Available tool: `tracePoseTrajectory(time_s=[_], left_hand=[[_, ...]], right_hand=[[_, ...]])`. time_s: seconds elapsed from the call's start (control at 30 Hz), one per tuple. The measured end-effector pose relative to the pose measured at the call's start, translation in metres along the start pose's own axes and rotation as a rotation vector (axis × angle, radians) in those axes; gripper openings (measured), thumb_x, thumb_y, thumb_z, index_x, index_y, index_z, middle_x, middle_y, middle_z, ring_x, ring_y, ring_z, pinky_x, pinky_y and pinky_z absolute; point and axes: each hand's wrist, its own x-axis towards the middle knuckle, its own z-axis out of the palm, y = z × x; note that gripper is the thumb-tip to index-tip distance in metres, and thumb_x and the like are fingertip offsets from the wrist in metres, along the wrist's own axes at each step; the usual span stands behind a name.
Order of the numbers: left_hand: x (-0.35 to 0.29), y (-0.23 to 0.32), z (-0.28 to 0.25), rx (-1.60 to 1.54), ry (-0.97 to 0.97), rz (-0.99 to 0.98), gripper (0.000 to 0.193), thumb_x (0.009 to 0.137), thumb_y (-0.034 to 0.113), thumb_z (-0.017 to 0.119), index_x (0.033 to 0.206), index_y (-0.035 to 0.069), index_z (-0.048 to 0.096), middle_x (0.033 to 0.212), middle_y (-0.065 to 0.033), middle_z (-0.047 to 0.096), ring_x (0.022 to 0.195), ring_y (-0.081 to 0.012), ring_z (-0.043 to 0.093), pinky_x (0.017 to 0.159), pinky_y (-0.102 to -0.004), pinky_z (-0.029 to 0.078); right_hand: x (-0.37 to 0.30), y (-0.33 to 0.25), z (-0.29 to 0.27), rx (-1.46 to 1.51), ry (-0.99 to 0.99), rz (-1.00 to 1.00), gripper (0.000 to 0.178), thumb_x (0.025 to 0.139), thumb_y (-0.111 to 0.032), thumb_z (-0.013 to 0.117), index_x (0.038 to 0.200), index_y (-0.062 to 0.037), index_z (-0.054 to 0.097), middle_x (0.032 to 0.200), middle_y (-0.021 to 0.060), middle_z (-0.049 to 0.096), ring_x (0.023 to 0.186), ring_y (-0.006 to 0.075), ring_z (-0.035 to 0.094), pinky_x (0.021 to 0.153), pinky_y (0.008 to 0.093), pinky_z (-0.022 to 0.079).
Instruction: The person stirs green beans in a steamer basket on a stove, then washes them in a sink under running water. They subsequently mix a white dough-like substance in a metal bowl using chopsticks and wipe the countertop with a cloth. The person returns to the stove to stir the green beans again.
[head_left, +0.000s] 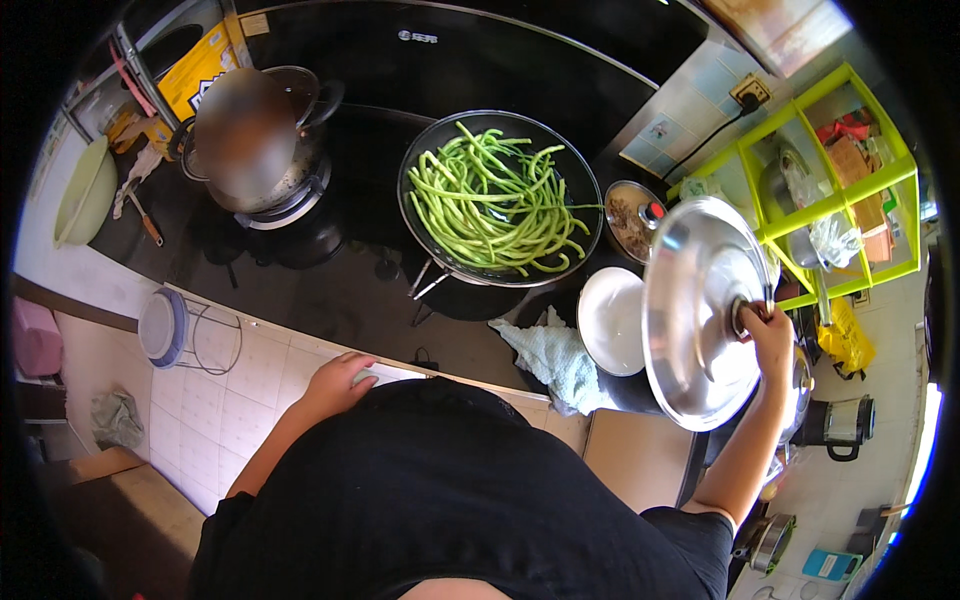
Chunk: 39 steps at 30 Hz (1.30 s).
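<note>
My right hand is closed round the dark knob of a big shiny metal pot lid. The lid is tilted on edge, right of a wide dark wok on the stove. Long green beans fill the wok in a loose tangle. By the counter's front edge, my left hand has its fingers curled together at a small pale thing I cannot make out. A white bowl lies between wok and lid, partly hidden by the lid. Beside the bowl is a crumpled light blue cloth.
A two-handled pot stands on the left burner, its contents blurred. A smaller lidded dish sits right of the wok. Along the right wall are a lime-green rack and a blender. A pale green basin leans at left.
</note>
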Motion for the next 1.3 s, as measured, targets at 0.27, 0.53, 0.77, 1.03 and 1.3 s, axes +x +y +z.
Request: tracePoseTrajectory(time_s=[0.27,0.53,0.77,1.03,1.3], left_hand=[[-0.029,-0.026,-0.018,-0.044,0.112,-0.070,0.029,0.081,0.021,0.060,0.104,0.005,0.058,0.101,-0.0133,0.059,0.093,-0.0308,0.056,0.078,-0.0363,0.047],[-0.076,-0.054,-0.026,-0.105,0.152,-0.271,0.029,0.082,0.022,0.058,0.104,0.004,0.058,0.102,-0.0130,0.059,0.093,-0.0304,0.057,0.079,-0.0362,0.046],[-0.091,-0.066,-0.031,-0.150,0.183,-0.310,0.029,0.082,0.022,0.058,0.104,0.004,0.058,0.101,-0.0126,0.059,0.093,-0.0306,0.057,0.080,-0.0366,0.046],[-0.080,-0.070,-0.035,-0.103,0.146,-0.255,0.027,0.081,0.020,0.059,0.104,0.005,0.058,0.100,-0.0127,0.060,0.092,-0.0306,0.057,0.079,-0.0366,0.046],[-0.048,-0.059,-0.025,-0.124,0.103,-0.122,0.027,0.079,0.014,0.062,0.103,0.003,0.057,0.099,-0.0143,0.060,0.093,-0.0316,0.057,0.078,-0.0360,0.046]], right_hand=[[0.045,-0.158,0.146,-0.193,-0.281,-0.265,0.026,0.075,-0.022,0.064,0.085,0.0012,0.062,0.064,0.0029,0.058,0.054,0.0103,0.055,0.053,0.0251,0.044],[0.072,-0.210,0.258,-0.374,-0.414,-0.232,0.033,0.068,-0.035,0.060,0.072,-0.0021,0.064,0.055,0.0077,0.060,0.053,0.0176,0.060,0.057,0.0294,0.047],[0.081,-0.210,0.289,-0.475,-0.407,-0.216,0.033,0.066,-0.035,0.059,0.073,-0.0033,0.064,0.057,0.0082,0.061,0.058,0.0195,0.062,0.061,0.0295,0.047],[0.057,-0.217,0.282,-0.492,-0.325,-0.283,0.040,0.067,-0.041,0.065,0.086,-0.0057,0.066,0.076,0.0152,0.065,0.074,0.0287,0.063,0.070,0.0366,0.048],[0.019,-0.186,0.245,-0.341,0.113,-0.599,0.028,0.077,-0.029,0.063,0.093,-0.0063,0.063,0.091,0.0115,0.061,0.083,0.0323,0.059,0.069,0.0383,0.049]])
